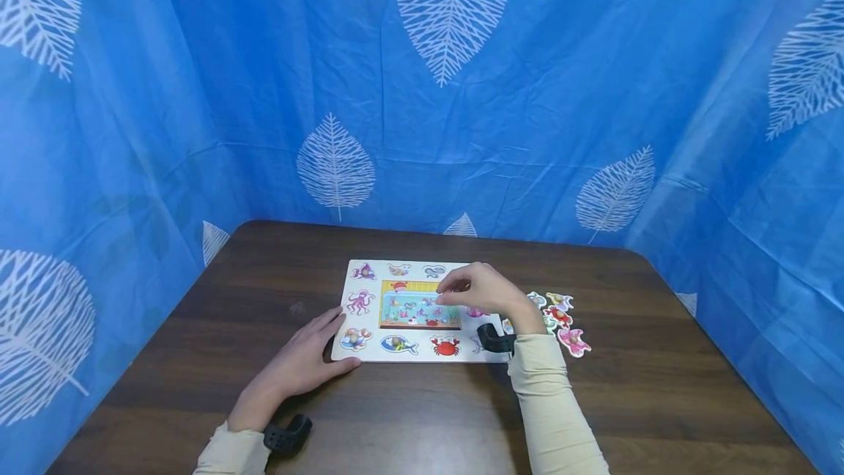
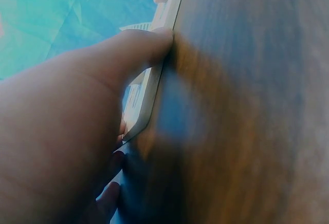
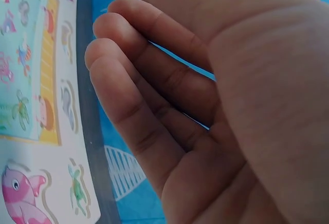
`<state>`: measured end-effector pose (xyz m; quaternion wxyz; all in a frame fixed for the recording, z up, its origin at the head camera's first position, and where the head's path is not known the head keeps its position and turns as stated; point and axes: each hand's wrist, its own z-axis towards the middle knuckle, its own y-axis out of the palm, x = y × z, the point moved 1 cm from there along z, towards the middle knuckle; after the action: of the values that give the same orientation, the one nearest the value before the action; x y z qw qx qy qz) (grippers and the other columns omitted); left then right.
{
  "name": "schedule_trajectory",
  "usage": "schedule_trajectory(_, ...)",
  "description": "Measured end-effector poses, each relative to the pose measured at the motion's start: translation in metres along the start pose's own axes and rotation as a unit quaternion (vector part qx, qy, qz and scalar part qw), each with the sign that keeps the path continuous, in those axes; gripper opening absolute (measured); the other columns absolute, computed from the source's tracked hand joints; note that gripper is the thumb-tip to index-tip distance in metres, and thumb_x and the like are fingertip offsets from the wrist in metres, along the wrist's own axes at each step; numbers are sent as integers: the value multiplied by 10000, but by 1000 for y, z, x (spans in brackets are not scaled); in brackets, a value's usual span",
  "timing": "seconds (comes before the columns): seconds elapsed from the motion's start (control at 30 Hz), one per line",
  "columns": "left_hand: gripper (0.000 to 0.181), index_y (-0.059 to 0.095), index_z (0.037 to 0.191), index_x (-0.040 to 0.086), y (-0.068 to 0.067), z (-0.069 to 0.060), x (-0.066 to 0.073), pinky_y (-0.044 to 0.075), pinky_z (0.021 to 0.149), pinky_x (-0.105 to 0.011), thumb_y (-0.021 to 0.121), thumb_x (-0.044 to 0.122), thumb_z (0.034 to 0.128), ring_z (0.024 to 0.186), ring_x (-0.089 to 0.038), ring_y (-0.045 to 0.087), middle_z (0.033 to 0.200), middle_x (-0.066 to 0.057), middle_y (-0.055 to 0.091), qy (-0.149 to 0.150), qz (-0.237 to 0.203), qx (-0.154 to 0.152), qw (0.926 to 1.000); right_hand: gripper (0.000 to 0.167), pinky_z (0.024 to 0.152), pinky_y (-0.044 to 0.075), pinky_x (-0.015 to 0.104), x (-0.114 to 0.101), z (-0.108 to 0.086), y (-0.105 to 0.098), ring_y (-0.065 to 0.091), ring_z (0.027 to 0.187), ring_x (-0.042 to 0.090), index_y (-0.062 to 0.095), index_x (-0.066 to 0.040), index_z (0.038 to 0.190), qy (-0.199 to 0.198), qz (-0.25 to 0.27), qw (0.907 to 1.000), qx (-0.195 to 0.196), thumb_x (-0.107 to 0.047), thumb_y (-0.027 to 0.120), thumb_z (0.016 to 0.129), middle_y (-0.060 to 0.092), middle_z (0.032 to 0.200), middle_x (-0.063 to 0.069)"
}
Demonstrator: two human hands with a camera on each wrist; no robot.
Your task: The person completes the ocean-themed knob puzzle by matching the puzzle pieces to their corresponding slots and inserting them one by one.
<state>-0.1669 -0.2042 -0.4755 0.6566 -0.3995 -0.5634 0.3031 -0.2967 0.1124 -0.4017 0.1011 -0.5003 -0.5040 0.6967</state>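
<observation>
A white puzzle board (image 1: 422,355) with sea-animal shapes round a central aquarium picture lies on the table. My left hand (image 1: 300,358) rests at its near left corner, thumb along the front edge and fingers by the left side. In the left wrist view the thumb (image 2: 139,47) touches the board's edge (image 2: 149,93). My right hand (image 1: 484,289) is over the right part of the board, fingers bent loosely. In the right wrist view its fingers (image 3: 139,116) show nothing between them; the thumb tip is out of frame. A whale piece (image 1: 398,344) with a knob sits in the front row.
Several loose puzzle pieces lie right of the board, among them a pink starfish-shaped one (image 1: 574,343) and a red one (image 1: 558,316). The right forearm partly hides them. A dark wooden table (image 1: 659,387) bears everything, with a blue leaf-patterned curtain (image 1: 422,130) around it.
</observation>
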Motion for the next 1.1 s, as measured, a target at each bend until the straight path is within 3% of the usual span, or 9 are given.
schedule_trajectory(0.2, 933, 418, 1558, 2, 0, 1, 1, 365, 1160, -630, 761, 549, 886, 1490, -431, 364, 1639, -181, 368, 33, 5, 27, 10000, 165, 834, 562, 337, 8, -3, -7, 652, 904, 125, 817, -243, 1048, -132, -3, 9995, 285, -354, 778, 933, 765, 1009, -100)
schedule_trajectory(0.67, 923, 419, 1557, 1, -1, -2, 3, 358, 1163, -634, 765, 533, 887, 1491, -435, 358, 1641, -185, 363, -6, -49, 26, 10000, 211, 802, 553, 330, 25, -17, -23, 629, 880, 165, 804, -158, 1100, 88, -3, 9963, 850, -307, 731, 970, 767, 1006, -15)
schedule_trajectory(0.93, 933, 420, 1558, 6, 0, -3, 4, 342, 1169, -646, 759, 555, 884, 1497, -443, 348, 1645, -189, 357, -112, -62, -12, 9999, 261, 867, 574, 387, 37, -25, -31, 649, 957, 202, 790, -148, 1137, 526, -116, 9921, 1136, -345, 696, 993, 763, 1067, 23)
schedule_trajectory(1.1, 931, 417, 1560, 6, -1, -3, 6, 338, 1172, -646, 757, 551, 887, 1498, -443, 345, 1646, -187, 356, -143, -77, -28, 9999, 286, 796, 551, 340, 48, -30, -36, 638, 912, 213, 782, -111, 1153, 760, -183, 9873, 1384, -334, 677, 1008, 761, 1066, 66)
